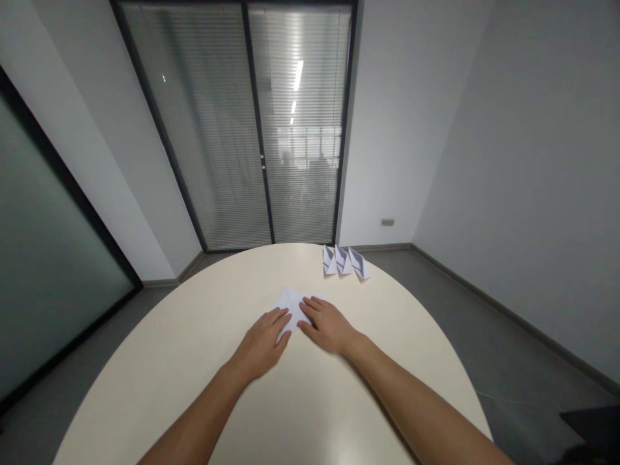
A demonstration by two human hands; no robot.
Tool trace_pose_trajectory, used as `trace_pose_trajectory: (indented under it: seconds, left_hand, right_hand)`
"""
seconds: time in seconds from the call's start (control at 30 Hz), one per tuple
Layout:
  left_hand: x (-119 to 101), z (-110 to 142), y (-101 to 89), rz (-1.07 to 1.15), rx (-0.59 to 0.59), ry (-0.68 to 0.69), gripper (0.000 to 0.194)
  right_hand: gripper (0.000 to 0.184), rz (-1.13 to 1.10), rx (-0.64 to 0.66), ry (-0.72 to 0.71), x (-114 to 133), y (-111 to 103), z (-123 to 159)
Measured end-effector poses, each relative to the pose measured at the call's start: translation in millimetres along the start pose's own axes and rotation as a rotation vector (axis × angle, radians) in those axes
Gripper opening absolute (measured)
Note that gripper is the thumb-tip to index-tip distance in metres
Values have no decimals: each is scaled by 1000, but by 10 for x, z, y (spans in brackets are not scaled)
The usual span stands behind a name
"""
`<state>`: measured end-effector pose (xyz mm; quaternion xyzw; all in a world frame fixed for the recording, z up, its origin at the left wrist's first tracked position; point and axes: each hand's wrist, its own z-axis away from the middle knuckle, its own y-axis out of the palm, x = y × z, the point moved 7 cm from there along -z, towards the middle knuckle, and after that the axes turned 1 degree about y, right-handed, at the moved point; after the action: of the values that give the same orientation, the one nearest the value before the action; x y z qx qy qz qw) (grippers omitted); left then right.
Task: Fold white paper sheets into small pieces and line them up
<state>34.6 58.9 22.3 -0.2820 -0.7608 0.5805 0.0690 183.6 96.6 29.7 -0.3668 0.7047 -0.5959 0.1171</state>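
A white sheet of folded paper [293,302] lies flat on the table in front of me, with a crease running from its upper corner. My left hand [264,339] rests on its left side, fingers stretched out and thumb apart. On the right side, my right hand [328,323] lies with its fingers extended over the paper. Both palms face down and cover parts of the sheet, so its full outline is hidden. Beyond my right hand stand three folded paper pieces [343,261] in a row near the far edge.
The round cream table [194,361] fills the lower middle, its curved edge dropping to a dark grey floor [436,290]. Behind it are a glass partition with blinds [305,194] and a white wall with a socket [387,222]. A dark object [595,426] shows at the lower right.
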Motion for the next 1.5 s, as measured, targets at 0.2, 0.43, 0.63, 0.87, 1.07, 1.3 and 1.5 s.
trace_pose_trajectory:
  seconds: [0.2, 0.43, 0.63, 0.87, 1.07, 1.3, 1.5]
  left_hand:
    - [37, 17, -6, -27, 25, -55, 48]
    - [45, 16, -44, -128, -6, -58, 44]
    - [108, 25, -30, -135, -59, -78, 45]
    - [132, -13, -31, -130, -63, -90, 43]
    - [152, -30, -66, -95, -89, -92, 39]
    - [156, 15, -77, -29, -74, -89, 36]
    - [77, 30, -107, 19, -72, -73, 32]
  right_hand:
    - [54, 34, -19, 74, -90, -15, -15]
    - [31, -36, -62, -98, 57, -175, -46]
    - [21, -126, -25, -205, 200, -230, -48]
    - [15, -196, 62, -355, 379, -178, -8]
    - [20, -221, 26, -349, 328, -111, -23]
    - [24, -111, -99, -181, 133, -128, -51]
    - [28, -118, -111, -69, -14, -131, -39]
